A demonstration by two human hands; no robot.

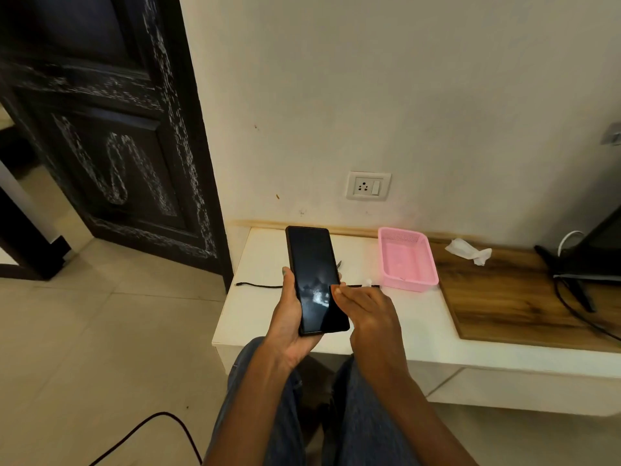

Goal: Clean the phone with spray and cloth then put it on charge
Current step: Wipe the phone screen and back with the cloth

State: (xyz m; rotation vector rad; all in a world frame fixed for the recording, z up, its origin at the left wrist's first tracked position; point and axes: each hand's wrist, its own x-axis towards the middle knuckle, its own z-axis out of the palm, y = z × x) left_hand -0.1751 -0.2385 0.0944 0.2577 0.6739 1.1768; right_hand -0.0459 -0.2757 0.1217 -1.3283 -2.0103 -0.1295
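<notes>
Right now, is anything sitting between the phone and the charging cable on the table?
Nothing visible. The left hand holds the phone right above the black cable on the white table. The pink basket sits off to the right, clear of the path.

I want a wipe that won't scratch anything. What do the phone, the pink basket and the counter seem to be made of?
Phone: glossy glass front, likely, since it mirrors the room light.
Pink basket: moulded plastic, with perforated mesh walls and a faint sheen.
Counter: smooth white surface, material unclear; the brown part shows wood grain, perhaps laminate.
</notes>
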